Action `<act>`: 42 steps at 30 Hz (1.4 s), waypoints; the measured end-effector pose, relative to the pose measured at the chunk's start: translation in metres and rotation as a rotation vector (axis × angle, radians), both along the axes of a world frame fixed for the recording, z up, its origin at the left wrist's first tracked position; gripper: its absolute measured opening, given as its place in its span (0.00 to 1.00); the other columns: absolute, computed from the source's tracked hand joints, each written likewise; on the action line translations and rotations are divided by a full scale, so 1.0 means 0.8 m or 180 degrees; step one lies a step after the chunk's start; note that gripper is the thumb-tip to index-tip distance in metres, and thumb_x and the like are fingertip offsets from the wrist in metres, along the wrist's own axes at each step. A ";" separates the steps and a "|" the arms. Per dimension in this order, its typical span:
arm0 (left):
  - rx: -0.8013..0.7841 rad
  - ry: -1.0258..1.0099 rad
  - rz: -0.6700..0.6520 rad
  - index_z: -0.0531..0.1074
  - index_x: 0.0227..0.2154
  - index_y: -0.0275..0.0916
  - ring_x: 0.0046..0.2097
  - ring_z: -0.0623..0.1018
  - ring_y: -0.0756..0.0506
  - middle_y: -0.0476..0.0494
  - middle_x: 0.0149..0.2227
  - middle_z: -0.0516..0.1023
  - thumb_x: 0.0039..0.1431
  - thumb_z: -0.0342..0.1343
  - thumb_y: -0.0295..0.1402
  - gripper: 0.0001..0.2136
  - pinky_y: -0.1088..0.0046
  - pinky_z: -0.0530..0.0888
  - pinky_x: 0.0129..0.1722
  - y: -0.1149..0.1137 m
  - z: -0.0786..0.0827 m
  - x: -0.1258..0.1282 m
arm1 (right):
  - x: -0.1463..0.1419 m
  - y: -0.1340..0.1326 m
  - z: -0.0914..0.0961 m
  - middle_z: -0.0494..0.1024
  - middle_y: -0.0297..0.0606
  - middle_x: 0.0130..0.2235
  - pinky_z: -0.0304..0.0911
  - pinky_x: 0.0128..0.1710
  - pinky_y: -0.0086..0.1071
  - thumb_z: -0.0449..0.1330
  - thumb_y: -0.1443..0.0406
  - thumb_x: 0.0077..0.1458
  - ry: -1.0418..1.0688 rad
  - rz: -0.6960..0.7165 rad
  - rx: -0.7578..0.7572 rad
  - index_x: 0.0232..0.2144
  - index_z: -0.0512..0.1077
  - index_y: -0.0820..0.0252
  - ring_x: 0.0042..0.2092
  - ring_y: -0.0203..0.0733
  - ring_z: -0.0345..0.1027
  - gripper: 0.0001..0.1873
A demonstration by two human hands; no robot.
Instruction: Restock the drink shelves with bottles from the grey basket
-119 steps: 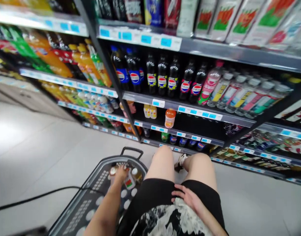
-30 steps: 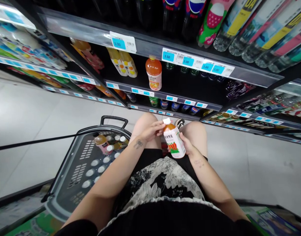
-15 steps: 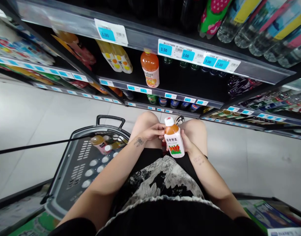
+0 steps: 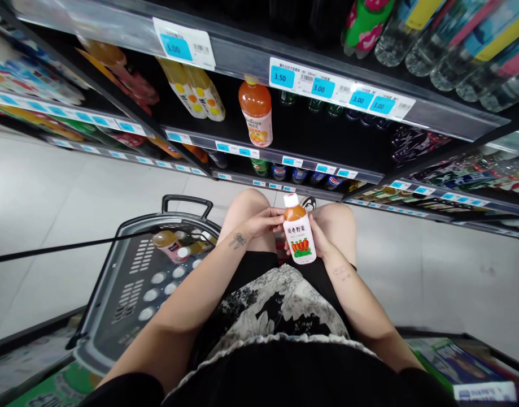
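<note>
Between my knees I hold a juice bottle (image 4: 299, 234) with a white cap, orange contents and a white label showing carrots. It leans slightly, label facing up to me. My left hand (image 4: 265, 221) pinches its left side near the shoulder. My right hand (image 4: 319, 237) wraps round its right side and back, with some fingers hidden behind it. On the floor to my left stands a grey shopping basket (image 4: 127, 249), its handle upright. Several white-capped bottles (image 4: 158, 278) and a pink-labelled juice bottle (image 4: 169, 245) lie inside it.
In front is a drinks shelf (image 4: 327, 152) with price tags. An orange juice bottle (image 4: 256, 113) stands on it, right of two yellow-and-white bottles (image 4: 197, 93). Clear water bottles (image 4: 437, 51) fill the upper right. Boxed goods (image 4: 462, 362) are behind me at lower right.
The view has shifted slightly, with the shelf now a little higher in the picture. The juice bottle is turned a little more upright, and both hands stay on it.
</note>
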State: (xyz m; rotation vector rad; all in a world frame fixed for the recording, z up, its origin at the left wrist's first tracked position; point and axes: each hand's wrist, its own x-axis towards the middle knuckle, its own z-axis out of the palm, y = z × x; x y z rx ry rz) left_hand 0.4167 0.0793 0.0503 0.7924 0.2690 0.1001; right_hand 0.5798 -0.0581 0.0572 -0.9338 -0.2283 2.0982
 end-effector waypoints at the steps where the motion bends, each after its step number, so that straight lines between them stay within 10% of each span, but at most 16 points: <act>1: -0.0044 0.0010 0.0038 0.78 0.36 0.33 0.25 0.65 0.53 0.49 0.23 0.67 0.50 0.68 0.43 0.18 0.78 0.62 0.26 0.001 -0.002 0.000 | -0.001 0.001 0.001 0.80 0.50 0.35 0.72 0.35 0.41 0.35 0.31 0.57 -0.0049 -0.0075 -0.0030 0.48 0.73 0.67 0.32 0.49 0.75 0.51; 8: -0.0382 0.0556 0.0497 0.77 0.43 0.37 0.37 0.74 0.46 0.43 0.36 0.77 0.53 0.65 0.45 0.19 0.71 0.69 0.40 0.002 -0.013 0.011 | -0.016 0.011 -0.015 0.79 0.44 0.47 0.68 0.52 0.39 0.63 0.40 0.50 -0.1004 -0.0956 -0.0054 0.47 0.74 0.60 0.50 0.49 0.73 0.35; 17: -0.0276 0.0872 0.1492 0.73 0.35 0.36 0.31 0.74 0.50 0.49 0.29 0.75 0.45 0.70 0.37 0.17 0.73 0.70 0.35 -0.006 -0.011 0.022 | -0.027 0.002 -0.021 0.75 0.38 0.47 0.66 0.48 0.37 0.76 0.57 0.36 -0.3110 -0.0700 0.1069 0.47 0.67 0.57 0.47 0.46 0.70 0.36; 26: -0.1138 -0.0077 0.1173 0.71 0.33 0.36 0.32 0.77 0.44 0.45 0.28 0.75 0.46 0.66 0.47 0.20 0.67 0.74 0.36 -0.008 0.004 0.018 | -0.031 -0.001 -0.003 0.78 0.37 0.45 0.69 0.49 0.40 0.75 0.52 0.37 -0.1593 -0.0298 0.0338 0.45 0.70 0.56 0.47 0.47 0.73 0.34; 42: -0.0693 0.0239 0.0956 0.74 0.32 0.33 0.33 0.79 0.40 0.39 0.30 0.79 0.48 0.63 0.47 0.19 0.65 0.75 0.35 -0.010 0.017 0.019 | -0.034 -0.004 -0.002 0.81 0.41 0.44 0.70 0.52 0.46 0.76 0.49 0.37 -0.1780 0.0031 0.0106 0.45 0.76 0.61 0.47 0.51 0.75 0.35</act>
